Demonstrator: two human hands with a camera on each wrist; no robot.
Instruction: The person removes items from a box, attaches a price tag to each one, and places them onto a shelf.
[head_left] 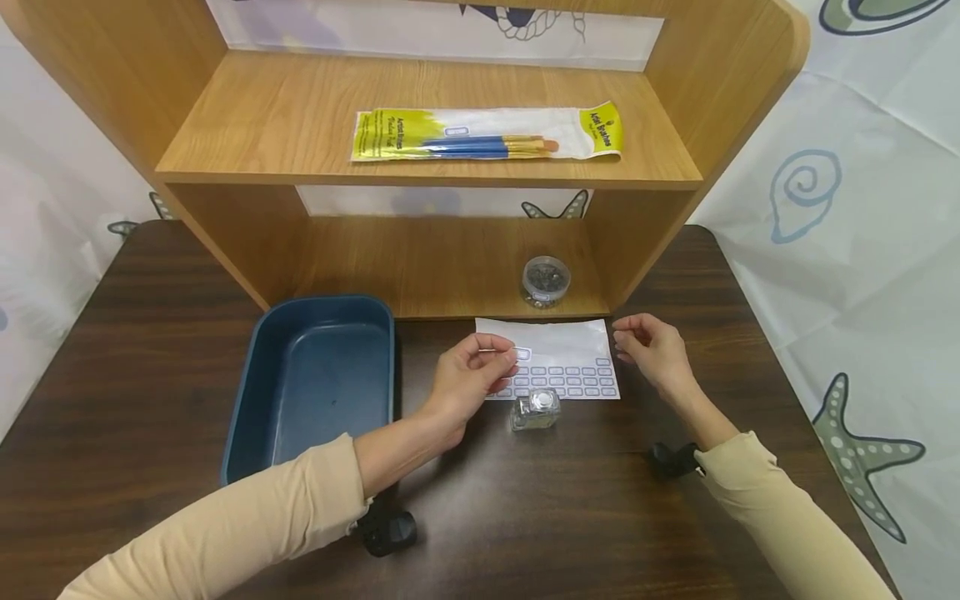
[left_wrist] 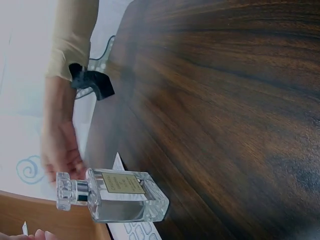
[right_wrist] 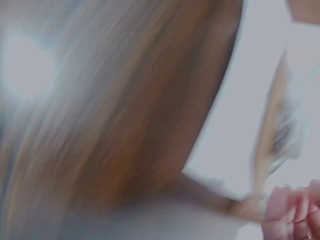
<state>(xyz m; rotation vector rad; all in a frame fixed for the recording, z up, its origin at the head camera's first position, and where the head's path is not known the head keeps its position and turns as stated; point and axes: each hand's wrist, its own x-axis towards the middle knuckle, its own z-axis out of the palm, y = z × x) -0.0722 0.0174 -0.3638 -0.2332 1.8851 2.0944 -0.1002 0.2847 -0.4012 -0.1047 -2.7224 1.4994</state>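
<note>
My left hand [head_left: 472, 375] pinches a small white label with a printed border [head_left: 522, 354] between thumb and fingertips, above a sheet of labels [head_left: 555, 337]. Rows of bordered labels cover the lower part of that sheet. At its front edge stands a clear glass perfume bottle [head_left: 536, 410]; the left wrist view shows its faceted stopper and a gold label [left_wrist: 123, 183]. Just off the sheet's right edge is my right hand [head_left: 656, 350], its fingers loosely bent with nothing visible in them. The right wrist view is heavily blurred, with the fingers [right_wrist: 295, 212] in its lower right corner.
A dark blue tray [head_left: 382, 333] stands on the table to the left. Behind is a wooden shelf unit [head_left: 420, 242], with a round clear container [head_left: 546, 279] on its lower board and a packet of artist brushes [head_left: 487, 133] on the upper one.
</note>
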